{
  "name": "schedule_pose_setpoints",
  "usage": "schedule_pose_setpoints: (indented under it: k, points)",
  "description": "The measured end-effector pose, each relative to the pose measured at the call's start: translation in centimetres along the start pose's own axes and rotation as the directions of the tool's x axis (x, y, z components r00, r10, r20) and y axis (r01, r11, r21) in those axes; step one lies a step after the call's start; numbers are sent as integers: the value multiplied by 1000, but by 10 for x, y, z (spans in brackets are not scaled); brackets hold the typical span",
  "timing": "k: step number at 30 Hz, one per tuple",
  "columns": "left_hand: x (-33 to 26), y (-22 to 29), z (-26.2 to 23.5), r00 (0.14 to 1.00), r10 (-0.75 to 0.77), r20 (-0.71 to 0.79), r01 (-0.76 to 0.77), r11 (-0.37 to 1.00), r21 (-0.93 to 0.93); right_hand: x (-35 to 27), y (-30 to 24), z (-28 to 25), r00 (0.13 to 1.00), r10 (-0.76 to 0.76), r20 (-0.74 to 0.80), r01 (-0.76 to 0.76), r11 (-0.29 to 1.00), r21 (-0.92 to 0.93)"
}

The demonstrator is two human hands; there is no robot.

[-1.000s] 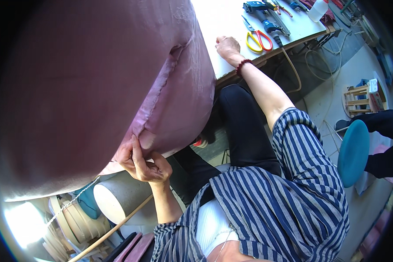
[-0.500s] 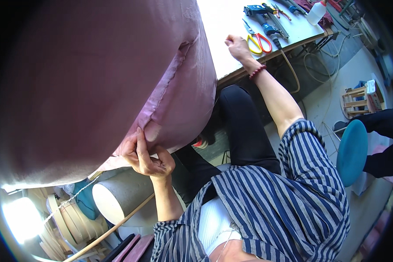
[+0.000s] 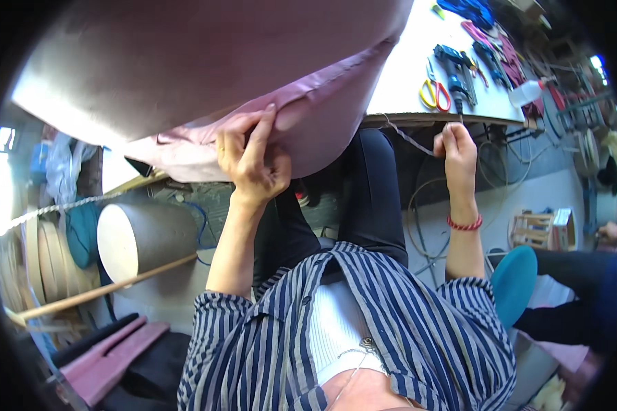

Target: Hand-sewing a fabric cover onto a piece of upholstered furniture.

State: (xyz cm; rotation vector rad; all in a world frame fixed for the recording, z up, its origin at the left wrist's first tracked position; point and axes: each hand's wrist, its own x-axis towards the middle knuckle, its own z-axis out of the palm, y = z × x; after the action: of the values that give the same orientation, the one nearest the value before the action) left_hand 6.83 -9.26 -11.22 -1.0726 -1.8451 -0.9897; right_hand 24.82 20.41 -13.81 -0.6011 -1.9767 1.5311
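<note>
A large upholstered piece in dusty-pink fabric (image 3: pixel 206 55) fills the upper left, with a loose folded seam (image 3: pixel 315 82) running along its lower side. My left hand (image 3: pixel 257 157) is closed at this seam and pinches the cloth, thumb and index finger against the fold. Out to the right, below the table's front edge, my right hand (image 3: pixel 457 145) is closed on a thin, pale, twisted thread (image 3: pixel 408 138). The thread runs up and left from my fingers to the table edge; its far end is hard to make out.
On the white table (image 3: pixel 404 85) lie scissors (image 3: pixel 435 92) with yellow and red handles, an air staple gun (image 3: pixel 456 72), and a white squeeze bottle (image 3: pixel 526 93). Below left are a grey cylinder (image 3: pixel 147 236) and a wooden pole (image 3: pixel 110 288). A teal round seat (image 3: pixel 515 284) stands right.
My right hand has moved down and right, away from the tabletop, with the thread now visible. My left hand stays on the seam. The view has shifted.
</note>
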Motion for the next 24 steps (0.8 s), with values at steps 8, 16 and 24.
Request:
schedule_pose_setpoints:
  k: [8, 16, 24]
  points:
    - [-1, -5, -4, 999, -2, -53, 2, 1000, 8, -36, -48, 30, 981, 67, 180, -52, 995, -86]
    - [5, 2, -12, 999, -46, 14, 47, 998, -29, -18, -99, 54, 917, -15, 398, 20, 1000, -8]
    - [3, -4, -10, 997, -83, -6, 82, 994, -74, 12, -158, 100, 740, -316, 594, 587, 735, -340]
